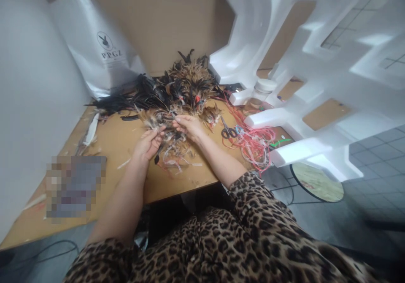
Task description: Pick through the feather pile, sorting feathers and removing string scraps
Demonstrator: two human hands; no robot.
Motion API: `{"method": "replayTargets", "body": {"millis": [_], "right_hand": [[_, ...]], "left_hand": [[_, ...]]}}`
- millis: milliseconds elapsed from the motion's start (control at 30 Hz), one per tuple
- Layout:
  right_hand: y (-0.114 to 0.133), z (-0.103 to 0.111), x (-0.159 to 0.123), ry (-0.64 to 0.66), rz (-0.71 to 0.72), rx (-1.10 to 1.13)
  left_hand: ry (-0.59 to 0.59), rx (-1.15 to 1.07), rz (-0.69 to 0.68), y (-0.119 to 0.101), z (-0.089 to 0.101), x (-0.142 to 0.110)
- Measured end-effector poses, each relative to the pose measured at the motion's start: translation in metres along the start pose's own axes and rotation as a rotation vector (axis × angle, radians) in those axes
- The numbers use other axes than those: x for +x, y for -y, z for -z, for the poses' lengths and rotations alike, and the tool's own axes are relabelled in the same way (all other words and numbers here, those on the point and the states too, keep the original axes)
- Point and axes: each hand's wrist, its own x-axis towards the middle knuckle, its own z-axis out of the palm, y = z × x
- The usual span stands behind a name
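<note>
Currently, the step in hand is read as two-handed fingertip work on a small bunch, done low over the bench (202, 175). Brown feathers (150, 121) are pinched by thumb and fingers of the left hand (149, 141); the right hand (186, 124) is also pinched, apparently on the same bit. Hands are near each other, tips almost meeting, not clasped. Exact grip points can't be resolved: too small, too blurred. Whether something is being parted, tied or just lined up can't be told.

Stock is placed just beyond the hands: a feather pile (190, 78), tan and black, with long black feathers (145, 93) fanned out to the left. Loose scraps (174, 150) are scattered on the near side, below the hands. Scissors (228, 131) are laid to the right, handles nearer the person, not held, with a tangle of red and white strips (259, 141) just beside them.

As judged, the next move calls for both pinches to be kept light and steady, so no feathers are slipped or bent. If binding or cutting is needed, the bunch would have to be held by one hand alone, with the right freed to reach sideways. Strips look snag-prone; one should be drawn out slowly rather than yanked.
</note>
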Motion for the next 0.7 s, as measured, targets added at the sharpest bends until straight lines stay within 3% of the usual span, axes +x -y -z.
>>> {"method": "replayTargets", "body": {"millis": [267, 533, 700], "right_hand": [[-0.018, -0.003, 0.000, 0.107, -0.046, -0.055], [-0.010, 0.008, -0.001, 0.179, 0.265, -0.683], [-0.007, 0.009, -0.001, 0.212, 0.273, -0.804]], "left_hand": [[-0.005, -0.026, -0.038, -0.003, -0.007, 0.002], [-0.068, 0.335, -0.102, -0.008, -0.017, 0.003], [-0.074, 0.519, -0.152, -0.006, -0.024, 0.005]]}}
